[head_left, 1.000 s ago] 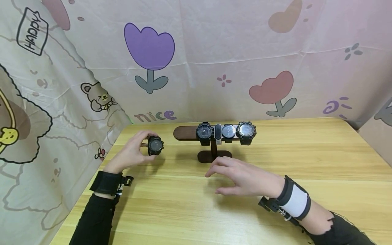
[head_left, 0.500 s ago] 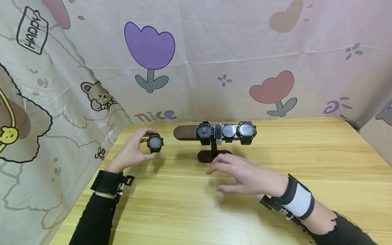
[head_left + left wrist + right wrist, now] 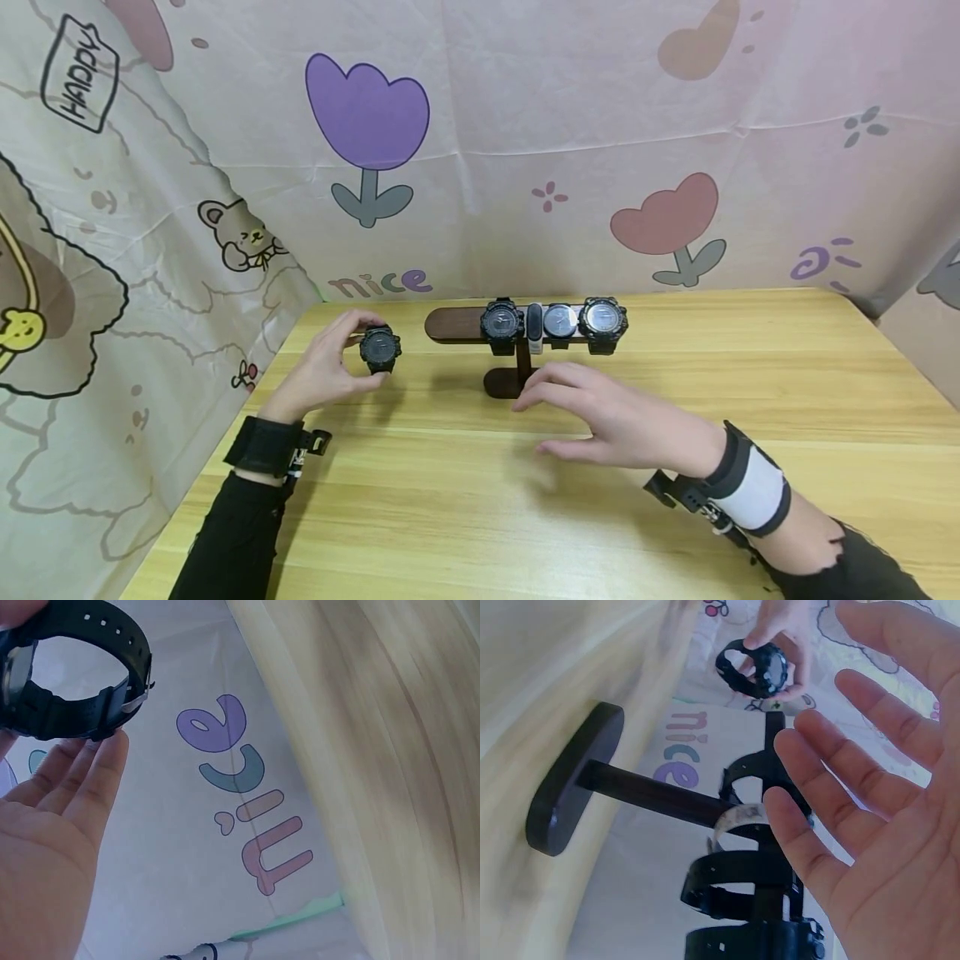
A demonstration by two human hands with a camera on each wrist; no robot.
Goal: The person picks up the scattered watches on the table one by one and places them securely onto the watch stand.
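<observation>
My left hand [image 3: 322,371] holds a black wristwatch [image 3: 380,349] by its strap between thumb and fingers, above the table's left part, dial facing me. In the left wrist view the watch's black strap [image 3: 56,720] is buckled into a loop. My right hand [image 3: 607,417] hovers in front of the dark wooden watch stand [image 3: 455,325], fingers spread and slightly bent, holding nothing. On the stand's bar sit a black watch [image 3: 502,323], a slim band [image 3: 534,323] with a light strap, a round-faced watch [image 3: 560,322] and a bulky black watch [image 3: 603,318].
The stand's left bar end is bare wood. Its oval base [image 3: 574,780] stands on the wood-grain table [image 3: 420,517], partly hidden by my right hand in the head view. A printed cloth [image 3: 495,100] hangs behind the table and along its left side.
The held watch has risen slightly and its dial has tipped up toward me. My right hand has shifted a little to the right and away from me. The watches on the stand have not moved.
</observation>
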